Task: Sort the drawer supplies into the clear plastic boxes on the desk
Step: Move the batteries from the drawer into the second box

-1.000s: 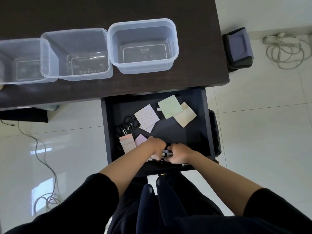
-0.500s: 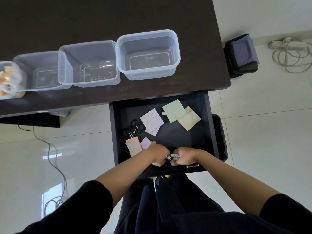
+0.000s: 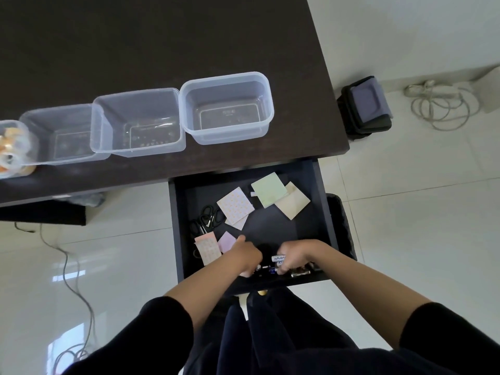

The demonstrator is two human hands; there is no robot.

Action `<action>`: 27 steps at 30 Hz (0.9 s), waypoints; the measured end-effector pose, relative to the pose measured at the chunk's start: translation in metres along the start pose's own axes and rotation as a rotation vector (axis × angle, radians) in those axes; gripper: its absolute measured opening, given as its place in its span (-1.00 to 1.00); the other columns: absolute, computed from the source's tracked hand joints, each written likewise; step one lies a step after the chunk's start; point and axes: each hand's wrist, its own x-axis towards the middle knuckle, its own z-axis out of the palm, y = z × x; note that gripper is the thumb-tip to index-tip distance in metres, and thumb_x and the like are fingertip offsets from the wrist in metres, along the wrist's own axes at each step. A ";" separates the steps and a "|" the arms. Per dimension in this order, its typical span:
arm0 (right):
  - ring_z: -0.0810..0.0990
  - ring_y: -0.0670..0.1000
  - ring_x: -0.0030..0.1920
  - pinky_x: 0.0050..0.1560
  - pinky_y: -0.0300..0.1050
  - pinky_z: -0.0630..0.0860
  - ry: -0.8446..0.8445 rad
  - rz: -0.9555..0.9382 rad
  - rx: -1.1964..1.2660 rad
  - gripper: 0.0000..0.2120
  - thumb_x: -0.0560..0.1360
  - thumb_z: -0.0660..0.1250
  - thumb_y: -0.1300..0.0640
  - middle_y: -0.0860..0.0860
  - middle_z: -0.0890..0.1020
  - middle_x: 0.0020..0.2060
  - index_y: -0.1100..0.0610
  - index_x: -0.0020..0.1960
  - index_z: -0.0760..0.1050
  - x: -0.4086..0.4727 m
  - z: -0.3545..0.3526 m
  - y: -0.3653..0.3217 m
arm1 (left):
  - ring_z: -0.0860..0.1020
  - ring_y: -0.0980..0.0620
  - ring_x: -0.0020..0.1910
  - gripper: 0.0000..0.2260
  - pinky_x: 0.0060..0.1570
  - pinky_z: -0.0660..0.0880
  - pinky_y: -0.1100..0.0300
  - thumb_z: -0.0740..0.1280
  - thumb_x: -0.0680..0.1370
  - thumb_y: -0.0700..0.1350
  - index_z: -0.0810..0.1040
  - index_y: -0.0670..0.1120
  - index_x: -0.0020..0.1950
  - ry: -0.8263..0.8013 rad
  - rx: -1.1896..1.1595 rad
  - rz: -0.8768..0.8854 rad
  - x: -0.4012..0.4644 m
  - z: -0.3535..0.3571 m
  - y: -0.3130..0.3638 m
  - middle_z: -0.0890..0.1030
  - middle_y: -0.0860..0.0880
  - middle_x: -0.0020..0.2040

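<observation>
Head view shows my right hand [image 3: 296, 257] curled round small batteries [image 3: 278, 259] at the drawer's [image 3: 324, 212] front edge, my left hand [image 3: 247, 257] pinching more beside it; they look light, stiff, roll-prone, best gripped round their middles.

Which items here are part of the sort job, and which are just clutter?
Job: open drawer; sticky-note pads; scissors; small batteries in the right hand; left hand; clear plastic boxes; desk.

Lying about: floor cables; dark case.
</observation>
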 end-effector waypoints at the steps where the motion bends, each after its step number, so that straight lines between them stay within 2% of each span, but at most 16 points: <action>1: 0.42 -0.04 -0.42 -0.40 -0.19 0.32 -0.004 -0.009 0.016 -0.82 0.42 0.40 0.06 -0.02 0.49 -0.38 0.11 -0.21 0.43 0.001 0.000 0.000 | 0.50 -0.09 0.11 -0.76 0.14 0.23 0.04 0.31 0.44 -0.20 0.54 -0.05 0.10 0.018 -0.023 0.002 0.000 0.000 0.000 0.61 -0.05 0.03; 4: 0.45 -0.07 -0.37 -0.34 -0.20 0.37 0.002 -0.048 0.056 -0.90 0.43 0.39 0.15 -0.05 0.52 -0.33 0.05 -0.18 0.46 0.004 0.001 0.002 | 0.50 -0.10 0.11 -0.83 0.15 0.20 0.04 0.27 0.50 -0.15 0.51 -0.06 0.07 0.089 -0.198 -0.004 -0.004 0.001 -0.002 0.60 -0.06 0.05; 8: 0.47 -0.06 -0.27 -0.23 -0.19 0.39 -0.013 -0.064 0.090 -0.90 0.46 0.38 0.15 -0.07 0.53 -0.28 0.01 -0.17 0.47 0.006 0.003 0.004 | 0.52 -0.07 0.07 -0.89 0.02 0.13 0.06 0.30 0.47 -0.18 0.48 0.01 -0.07 0.174 -0.476 -0.030 -0.008 0.003 -0.007 0.56 0.02 -0.11; 10: 0.47 -0.07 -0.28 -0.22 -0.19 0.40 -0.023 -0.053 0.090 -0.91 0.46 0.37 0.15 -0.07 0.52 -0.28 0.02 -0.16 0.47 0.006 0.003 0.004 | 0.51 -0.06 0.07 -0.89 0.00 0.12 0.08 0.28 0.47 -0.19 0.44 0.02 -0.11 0.203 -0.572 -0.048 -0.010 0.003 -0.008 0.56 0.02 -0.12; 13: 0.48 -0.05 -0.25 -0.25 -0.21 0.39 0.013 -0.041 0.109 -0.90 0.45 0.36 0.16 -0.04 0.53 -0.27 0.01 -0.18 0.46 0.008 0.003 0.005 | 0.49 -0.06 0.10 -0.89 0.02 0.13 0.09 0.26 0.49 -0.19 0.48 -0.02 -0.03 0.257 -0.636 -0.067 -0.009 0.004 -0.009 0.61 -0.01 0.01; 15: 0.49 -0.03 -0.18 -0.23 -0.24 0.38 0.040 -0.039 0.117 -0.93 0.47 0.34 0.19 -0.01 0.54 -0.21 0.05 -0.13 0.47 0.008 0.004 0.008 | 0.48 -0.06 0.13 -0.83 0.02 0.13 0.10 0.25 0.50 -0.20 0.51 -0.04 0.06 0.272 -0.683 -0.092 -0.011 0.004 -0.011 0.61 0.01 0.03; 18: 0.50 -0.01 -0.10 -0.19 -0.26 0.39 0.076 -0.035 0.154 -0.94 0.49 0.32 0.22 0.03 0.55 -0.11 0.09 -0.06 0.48 0.007 0.007 0.012 | 0.48 -0.08 0.17 -0.83 0.05 0.20 0.09 0.24 0.53 -0.19 0.51 -0.07 0.09 0.275 -0.757 -0.117 -0.015 0.003 -0.013 0.59 -0.01 0.06; 20: 0.49 -0.03 -0.13 -0.22 -0.28 0.39 0.140 -0.046 0.212 -0.95 0.50 0.31 0.20 0.02 0.53 -0.12 0.09 -0.05 0.47 0.005 0.009 0.013 | 0.48 -0.08 0.19 -0.83 0.07 0.24 0.08 0.23 0.54 -0.15 0.51 -0.08 0.11 0.273 -0.781 -0.134 -0.020 0.001 -0.015 0.59 -0.05 0.12; 23: 0.48 -0.07 -0.24 -0.23 -0.25 0.41 0.261 -0.082 0.300 -0.95 0.48 0.29 0.18 -0.04 0.51 -0.23 0.06 -0.14 0.45 0.001 0.011 0.013 | 0.49 -0.08 0.18 -0.88 0.06 0.30 0.06 0.23 0.55 -0.13 0.49 -0.07 0.06 0.271 -0.827 -0.157 -0.028 -0.001 -0.019 0.58 -0.05 0.12; 27: 0.48 -0.04 -0.23 -0.15 -0.15 0.43 0.352 -0.122 0.336 -0.97 0.46 0.26 0.13 -0.01 0.52 -0.21 0.06 -0.15 0.45 -0.006 0.006 0.004 | 0.50 -0.07 0.15 -0.85 0.23 0.32 0.02 0.26 0.57 -0.06 0.50 -0.07 0.10 0.302 -0.952 -0.211 -0.043 -0.005 -0.026 0.59 -0.05 0.12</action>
